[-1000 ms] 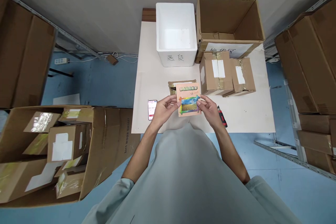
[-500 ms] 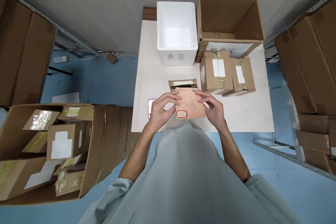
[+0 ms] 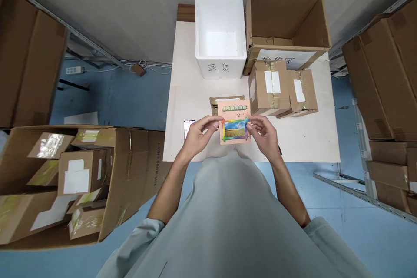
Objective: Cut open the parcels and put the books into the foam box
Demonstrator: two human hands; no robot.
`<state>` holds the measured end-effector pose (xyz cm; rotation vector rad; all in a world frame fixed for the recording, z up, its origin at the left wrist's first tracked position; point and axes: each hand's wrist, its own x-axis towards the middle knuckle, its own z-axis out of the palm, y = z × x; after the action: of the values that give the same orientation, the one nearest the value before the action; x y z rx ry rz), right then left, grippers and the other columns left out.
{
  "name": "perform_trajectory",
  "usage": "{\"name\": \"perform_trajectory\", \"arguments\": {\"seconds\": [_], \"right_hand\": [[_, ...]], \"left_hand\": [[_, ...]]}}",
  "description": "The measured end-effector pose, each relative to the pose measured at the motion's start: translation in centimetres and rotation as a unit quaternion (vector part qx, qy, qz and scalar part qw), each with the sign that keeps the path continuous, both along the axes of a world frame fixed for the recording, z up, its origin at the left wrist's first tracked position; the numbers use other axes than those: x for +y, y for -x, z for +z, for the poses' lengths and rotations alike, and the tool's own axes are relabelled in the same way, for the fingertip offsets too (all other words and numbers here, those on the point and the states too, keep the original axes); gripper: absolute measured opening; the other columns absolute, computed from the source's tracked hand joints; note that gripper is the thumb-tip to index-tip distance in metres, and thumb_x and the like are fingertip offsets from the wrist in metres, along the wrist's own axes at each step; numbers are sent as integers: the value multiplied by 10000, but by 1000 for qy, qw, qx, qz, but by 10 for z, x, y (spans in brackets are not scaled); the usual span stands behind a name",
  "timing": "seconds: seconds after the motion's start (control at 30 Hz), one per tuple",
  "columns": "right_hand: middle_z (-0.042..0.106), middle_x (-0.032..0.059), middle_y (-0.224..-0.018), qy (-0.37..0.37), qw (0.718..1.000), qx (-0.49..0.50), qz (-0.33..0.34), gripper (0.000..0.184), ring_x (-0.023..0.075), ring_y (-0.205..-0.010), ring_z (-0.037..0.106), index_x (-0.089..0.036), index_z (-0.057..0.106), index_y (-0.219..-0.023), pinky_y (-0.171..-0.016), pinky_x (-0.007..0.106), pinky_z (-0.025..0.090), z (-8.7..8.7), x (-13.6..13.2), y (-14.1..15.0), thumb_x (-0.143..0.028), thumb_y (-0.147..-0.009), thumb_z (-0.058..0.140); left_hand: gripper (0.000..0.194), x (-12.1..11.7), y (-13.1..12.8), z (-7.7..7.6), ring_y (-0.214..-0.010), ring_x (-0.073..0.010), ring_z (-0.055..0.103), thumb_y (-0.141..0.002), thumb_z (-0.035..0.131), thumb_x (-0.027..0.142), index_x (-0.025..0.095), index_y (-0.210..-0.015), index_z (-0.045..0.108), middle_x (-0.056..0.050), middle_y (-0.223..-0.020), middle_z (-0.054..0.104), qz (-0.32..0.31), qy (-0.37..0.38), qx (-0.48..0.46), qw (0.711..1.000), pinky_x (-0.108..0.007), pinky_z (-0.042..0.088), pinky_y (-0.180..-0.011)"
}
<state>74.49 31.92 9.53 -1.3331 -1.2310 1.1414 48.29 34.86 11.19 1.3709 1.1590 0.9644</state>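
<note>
- Pinched by its side edges, a book [image 3: 234,121] is held between the left hand [image 3: 199,134] and the right hand [image 3: 265,134], fingertips close together and neither grip wide.
- Held on the near side of the white bin [image 3: 218,68], the book faces upward, its pink cover showing a framed landscape picture.
- By the look of it, the step in hand is a check of the cover.
- Judged from the pose, the next move calls for a light, even pinch to turn or shift the book, one hand letting go only when the other has it secure.
- On the near side of the bin, a small box [image 3: 214,102] sits partly hidden by the book; whether the two touch cannot be told. It would be first in the way of a straight reach to the bin.
- Nearer than the bin and to its left, a phone [image 3: 188,130] lies beside the left hand.
- Just right of the bin stands a large carton [image 3: 283,13]; two taped boxes [image 3: 260,91] stand nearer, to the bin's right, crowding the carton's front.
- Well apart from the bin, to its left and nearer, an open crate [image 3: 140,156] holds parcels [image 3: 74,169].
</note>
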Motion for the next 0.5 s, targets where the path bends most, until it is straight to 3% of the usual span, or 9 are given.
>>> {"name": "perform_trajectory", "arguments": {"seconds": [0.07, 0.13, 0.23, 0.33, 0.4, 0.5], "right_hand": [[854, 63, -1183, 2, 1000, -10, 2, 337, 219, -1013, 789, -286, 833, -1209, -915, 379, 668, 0, -1, -3, -572, -1064, 728], [854, 61, -1233, 5, 1000, -10, 15, 314, 223, -1049, 796, -293, 849, -1223, -930, 386, 670, 2, -1, -7, -525, -1059, 715], [864, 53, -1220, 7, 1000, -2, 22, 324, 226, -1067, 806, -294, 858, -1225, -919, 370, 662, 11, 0, -9, -462, -949, 832], [864, 40, -965, 35, 999, -1, 12, 311, 207, -855, 785, -261, 858, -1045, -782, 344, 649, 25, 3, -5, -534, -900, 891], [792, 15, -733, 67, 998, 8, 13, 406, 177, -656, 696, -242, 814, -902, -647, 318, 598, 35, 5, 1, -643, -910, 875], [674, -22, -558, 102, 994, 34, 16, 561, 132, -497, 544, -237, 740, -790, -517, 283, 487, 46, 10, 9, -777, -891, 852]], "left_hand": [[309, -1, 2, 0, -1053, -216, 794, -1044, 725, 457, 234, -1231, 829, -92, -1282, 841, -10, 10, 4, 1000, -360, 663, -941], [324, -1, 3, 2, -1109, -225, 793, -1004, 758, 420, 236, -1263, 823, -96, -1335, 832, -14, 13, 4, 1000, -359, 660, -959], [361, 1, 2, 7, -1113, -231, 794, -932, 843, 451, 225, -1213, 832, -106, -1310, 840, -9, 16, -7, 1000, -350, 653, -958], [390, 3, -3, 17, -872, -199, 785, -907, 889, 570, 208, -1040, 825, -66, -959, 843, 5, 35, -12, 999, -323, 648, -836], [473, 5, -7, 24, -651, -164, 702, -910, 875, 671, 206, -931, 785, -2, -683, 722, 12, 62, -16, 998, -295, 611, -685], [581, 6, -13, 31, -445, -119, 525, -903, 837, 782, 211, -879, 736, 56, -510, 580, 22, 100, -20, 995, -257, 486, -492]]}}
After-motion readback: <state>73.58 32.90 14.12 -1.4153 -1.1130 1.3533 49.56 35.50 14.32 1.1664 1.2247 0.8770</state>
